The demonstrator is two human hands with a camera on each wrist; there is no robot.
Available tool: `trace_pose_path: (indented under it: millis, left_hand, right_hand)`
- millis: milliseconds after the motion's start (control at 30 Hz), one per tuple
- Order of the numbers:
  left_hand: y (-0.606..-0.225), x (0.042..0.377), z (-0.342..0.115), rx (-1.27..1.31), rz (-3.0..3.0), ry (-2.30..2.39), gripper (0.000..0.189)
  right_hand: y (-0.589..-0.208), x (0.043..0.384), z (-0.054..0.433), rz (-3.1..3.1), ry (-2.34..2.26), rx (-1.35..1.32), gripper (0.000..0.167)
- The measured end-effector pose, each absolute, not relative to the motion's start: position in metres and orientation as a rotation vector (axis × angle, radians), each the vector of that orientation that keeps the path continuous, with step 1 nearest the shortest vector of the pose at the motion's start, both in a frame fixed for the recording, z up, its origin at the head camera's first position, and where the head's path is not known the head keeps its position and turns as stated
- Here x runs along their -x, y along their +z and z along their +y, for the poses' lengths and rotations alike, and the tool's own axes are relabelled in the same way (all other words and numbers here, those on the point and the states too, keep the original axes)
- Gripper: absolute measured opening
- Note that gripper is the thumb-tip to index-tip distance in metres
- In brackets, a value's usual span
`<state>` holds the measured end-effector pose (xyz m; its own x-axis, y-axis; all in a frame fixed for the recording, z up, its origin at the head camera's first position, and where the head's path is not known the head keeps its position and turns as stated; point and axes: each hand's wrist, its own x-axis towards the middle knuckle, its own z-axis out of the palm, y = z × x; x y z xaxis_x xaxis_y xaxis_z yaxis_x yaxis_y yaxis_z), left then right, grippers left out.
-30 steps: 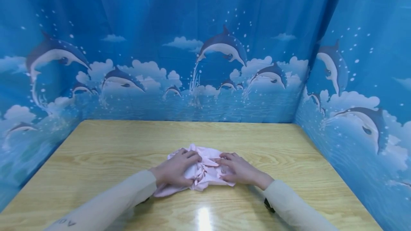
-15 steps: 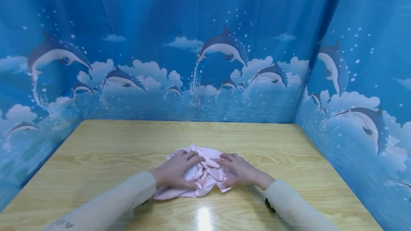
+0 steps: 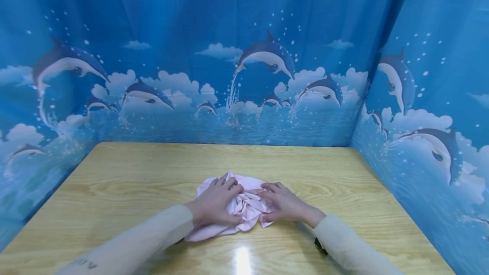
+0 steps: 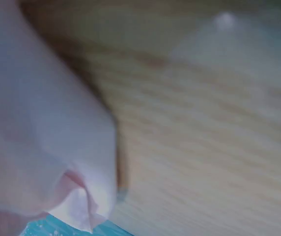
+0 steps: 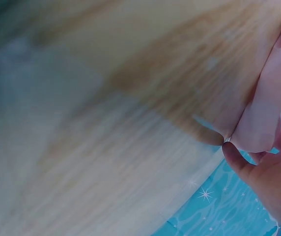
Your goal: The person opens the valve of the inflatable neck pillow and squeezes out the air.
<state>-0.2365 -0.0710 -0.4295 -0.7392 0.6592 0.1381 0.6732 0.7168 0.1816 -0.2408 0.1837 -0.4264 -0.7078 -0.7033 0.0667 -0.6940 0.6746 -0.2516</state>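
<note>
A crumpled pale pink cloth (image 3: 250, 208) lies bunched on the table; whether it is a garment cannot be told. Over its left part is my left hand (image 3: 217, 205), with bent fingers gripping the folds and the thumb along the near side. My right hand (image 3: 289, 205) holds the right end between curved fingers and thumb. Creases gather in the gap between the two hands. The left wrist view shows a smooth stretch of the cloth (image 4: 57, 113) hanging close to the camera. In the right wrist view, the right thumb's tip touches the table beside the cloth's edge (image 5: 258, 115).
The wood-grain table (image 3: 153, 169) extends around the cloth on all sides. Behind it hangs a blue curtain (image 3: 183, 109) printed with dolphins, and more of it closes off the left and right sides. A light reflection shines near the front.
My left hand has shifted slightly right, toward the right hand, drawing the cloth into tighter folds. The cloth's near edge has changed shape. The right hand has stayed almost in place.
</note>
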Motion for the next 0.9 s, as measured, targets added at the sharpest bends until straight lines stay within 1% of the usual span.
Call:
trace_pose_path:
  millis: [100,233,300,433,500,633,767,900]
  left_hand:
    - [-0.428,0.24,-0.066,1.134,-2.842,-0.331,0.063]
    - [-0.427,0.244,-0.063,1.183,-2.819,-0.295,0.059]
    - [-0.428,0.245,-0.063,1.197,-2.819,-0.294,0.06]
    - [-0.428,0.245,-0.063,1.224,-2.822,-0.261,0.075]
    - [-0.427,0.244,-0.062,1.232,-2.831,-0.232,0.078]
    - [-0.423,0.241,-0.062,1.232,-2.853,-0.2,0.07]
    - [-0.419,0.239,-0.062,1.22,-2.895,-0.181,0.069]
    - [-0.418,0.242,-0.062,1.22,-2.934,-0.149,0.071]
  right_hand:
    - [-0.426,0.241,0.183,2.839,-0.424,1.198,0.068]
    - [-0.426,0.241,0.183,2.825,-0.444,1.186,0.071]
    - [-0.425,0.241,0.184,2.812,-0.447,1.164,0.072]
    - [-0.422,0.24,0.187,2.776,-0.476,1.103,0.072]
    - [-0.421,0.24,0.189,2.756,-0.5,1.076,0.072]
    - [-0.421,0.24,0.192,2.745,-0.533,1.034,0.069]
    - [-0.422,0.241,0.194,2.769,-0.547,1.043,0.066]
    - [-0.422,0.242,0.196,2.786,-0.552,1.055,0.071]
